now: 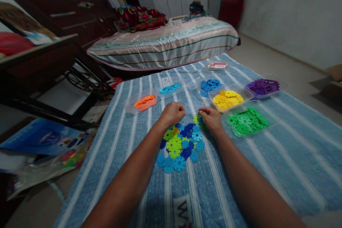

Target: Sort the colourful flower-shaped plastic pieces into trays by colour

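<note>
Left hand (173, 113) is clenched above the mixed pile (179, 146); right hand (211, 118) pinches a green disc (198, 119), 6 colour-sorted trays (247, 122) lying beyond.

The pile of flat snowflake discs (179, 146), lime, light blue and dark blue, lies loose on the striped cloth under my wrists; my right fingers touch one green disc (201, 121) at its far edge.

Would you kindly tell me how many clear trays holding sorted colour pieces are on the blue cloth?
6: orange tray, light-blue tray, dark-blue tray, yellow tray, purple tray, green tray. A seventh container behind holds a card.
</note>
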A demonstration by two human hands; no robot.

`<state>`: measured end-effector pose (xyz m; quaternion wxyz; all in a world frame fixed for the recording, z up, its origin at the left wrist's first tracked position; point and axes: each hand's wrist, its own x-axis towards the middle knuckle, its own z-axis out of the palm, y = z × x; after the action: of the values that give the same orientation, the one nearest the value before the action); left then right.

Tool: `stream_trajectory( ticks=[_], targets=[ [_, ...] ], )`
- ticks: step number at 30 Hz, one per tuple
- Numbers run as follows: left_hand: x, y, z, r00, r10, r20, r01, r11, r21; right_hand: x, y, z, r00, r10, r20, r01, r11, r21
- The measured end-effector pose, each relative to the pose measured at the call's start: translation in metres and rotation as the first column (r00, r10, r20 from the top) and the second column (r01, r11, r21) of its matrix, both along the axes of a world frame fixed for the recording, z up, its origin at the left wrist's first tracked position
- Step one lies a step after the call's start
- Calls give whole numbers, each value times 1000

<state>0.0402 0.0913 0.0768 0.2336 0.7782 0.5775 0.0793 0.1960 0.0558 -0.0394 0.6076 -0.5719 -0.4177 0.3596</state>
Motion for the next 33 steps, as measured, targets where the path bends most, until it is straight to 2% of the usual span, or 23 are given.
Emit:
stream_trajectory(
  ticks=[3,5,10,17,21,27,30,33],
  targets=[
    [-27,-13,-7,971,-55,-231,50,998,-31,0,-1,1,1000,2,8,-2,1000,-11],
    [-39,-21,-11,951,-63,-302,47,997,-60,0,-2,2,1000,-2,20,2,1000,-7],
    [-48,-35,-20,944,-63,-325,44,997,-66,-1,-4,4,1000,-5,31,5,1000,-15],
    [-46,-38,-27,949,-59,-310,44,997,-57,0,-3,0,1000,-1,12,1,1000,-19],
    [-50,-36,-29,975,-39,-219,28,998,-54,0,-2,-2,1000,5,15,-5,1000,-8],
    [-57,-27,-28,1000,-9,24,12,988,-156,0,-2,-1,999,5,38,-4,1000,-17],
    [-41,-21,-18,991,7,137,19,981,-191,0,-2,-1,999,5,44,-4,1000,-17],
    [-6,-17,-2,950,39,311,27,978,-205,0,-2,-1,999,7,49,-7,1000,-10]
  ],
)
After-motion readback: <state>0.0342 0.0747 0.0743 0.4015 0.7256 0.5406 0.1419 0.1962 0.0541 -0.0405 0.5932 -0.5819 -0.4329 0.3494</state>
